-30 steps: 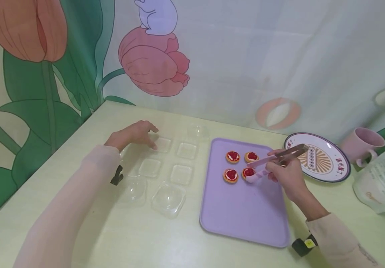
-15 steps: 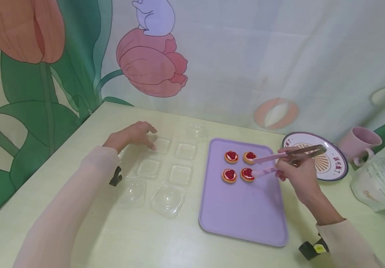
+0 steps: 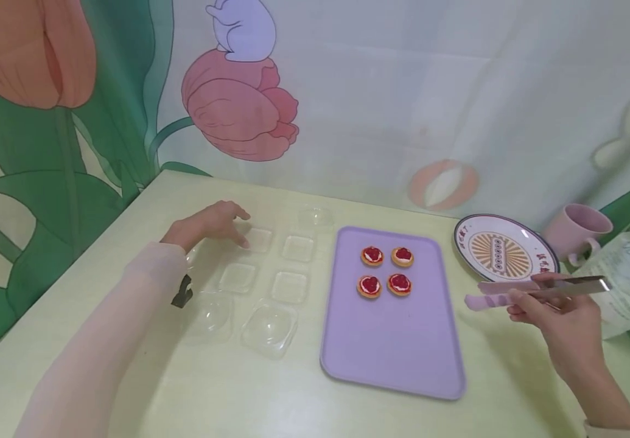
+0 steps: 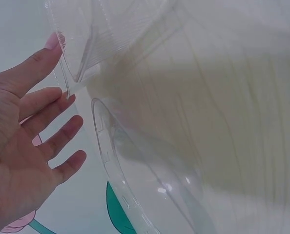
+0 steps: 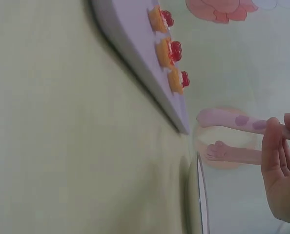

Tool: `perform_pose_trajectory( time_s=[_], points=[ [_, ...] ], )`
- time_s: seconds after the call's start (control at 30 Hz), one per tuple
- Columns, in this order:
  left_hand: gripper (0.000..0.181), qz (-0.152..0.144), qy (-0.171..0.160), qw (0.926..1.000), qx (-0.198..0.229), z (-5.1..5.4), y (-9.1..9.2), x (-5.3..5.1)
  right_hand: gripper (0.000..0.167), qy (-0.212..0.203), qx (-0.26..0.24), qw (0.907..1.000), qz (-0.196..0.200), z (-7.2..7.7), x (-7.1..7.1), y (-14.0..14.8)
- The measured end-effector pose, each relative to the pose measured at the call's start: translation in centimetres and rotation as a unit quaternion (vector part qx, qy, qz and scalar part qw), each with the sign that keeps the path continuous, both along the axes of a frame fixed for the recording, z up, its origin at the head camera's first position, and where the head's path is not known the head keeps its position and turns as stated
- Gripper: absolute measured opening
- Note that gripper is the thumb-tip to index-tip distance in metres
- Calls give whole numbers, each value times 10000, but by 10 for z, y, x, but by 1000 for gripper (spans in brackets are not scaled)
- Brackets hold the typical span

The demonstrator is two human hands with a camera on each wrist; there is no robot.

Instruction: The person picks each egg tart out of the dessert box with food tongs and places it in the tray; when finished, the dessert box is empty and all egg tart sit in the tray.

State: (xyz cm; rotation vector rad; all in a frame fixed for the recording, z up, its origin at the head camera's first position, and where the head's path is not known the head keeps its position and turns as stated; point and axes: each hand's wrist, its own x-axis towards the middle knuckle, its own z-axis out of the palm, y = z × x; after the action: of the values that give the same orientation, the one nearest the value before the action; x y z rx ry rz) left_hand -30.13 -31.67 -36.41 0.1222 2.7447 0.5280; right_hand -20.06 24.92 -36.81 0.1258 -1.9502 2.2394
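Observation:
In the head view my left hand (image 3: 207, 225) rests at the back left, its thumb touching a clear plastic container (image 3: 260, 239). The left wrist view shows thumb and forefinger apart at the container's edge, the other fingers loosely bent. My right hand (image 3: 569, 325) grips pink-armed metal tongs (image 3: 494, 301) to the right of the lilac tray (image 3: 391, 353). Between the tong tips, slightly apart in the right wrist view, there is nothing. Several small tarts (image 3: 369, 286) with red berries and white cream sit on the tray.
Clear square containers (image 3: 291, 287) and domed lids (image 3: 269, 328) stand left of the tray. A patterned plate (image 3: 470, 234), pink mug (image 3: 577, 228) and spouted pouch (image 3: 629, 267) stand at the back right. A printed curtain (image 3: 369, 109) hangs behind the table.
The right hand and tongs have moved right, from over the tarts to beyond the tray's right edge. The tarts stay on the tray. The left hand keeps its place at the container.

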Motion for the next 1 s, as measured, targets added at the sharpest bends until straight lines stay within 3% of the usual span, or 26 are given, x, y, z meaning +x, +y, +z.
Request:
perform_pose_trajectory(
  time_s=[0.17, 0.43, 0.53, 0.6, 0.7, 0.73, 0.83, 0.93, 1.0],
  points=[
    [72, -57, 26, 10000, 2, 2, -3, 3, 24, -132, 148, 9988, -443, -9, 20, 10],
    [75, -255, 85, 9993, 277, 3, -14, 7, 26, -252, 518, 9964, -621, -19, 52, 24],
    [77, -273, 108, 9988, 384, 5, -18, 8, 30, -268, 775, 9939, -738, -25, 64, 27],
    [78, -232, 103, 9988, 430, 7, -19, 9, 31, -323, 1321, 9871, -845, -28, 70, 29],
    [79, -190, 60, 9987, 467, 9, -19, 10, 26, -547, 2568, 9599, -978, -31, 78, 29],
    [79, -177, 44, 9987, 482, 9, -18, 11, 26, -649, 3092, 9435, -1001, -31, 79, 28],
    [76, -205, 117, 9986, 480, 12, -15, 14, 37, -979, 4537, 8824, -769, -28, 81, 27],
    [73, -333, 331, 9978, 458, 16, -9, 16, 54, -1363, 5489, 8247, -64, -21, 76, 26],
    [71, -465, 502, 9970, 353, 20, -7, 16, 63, -1570, 5877, 7921, 495, -18, 70, 21]
  ],
)
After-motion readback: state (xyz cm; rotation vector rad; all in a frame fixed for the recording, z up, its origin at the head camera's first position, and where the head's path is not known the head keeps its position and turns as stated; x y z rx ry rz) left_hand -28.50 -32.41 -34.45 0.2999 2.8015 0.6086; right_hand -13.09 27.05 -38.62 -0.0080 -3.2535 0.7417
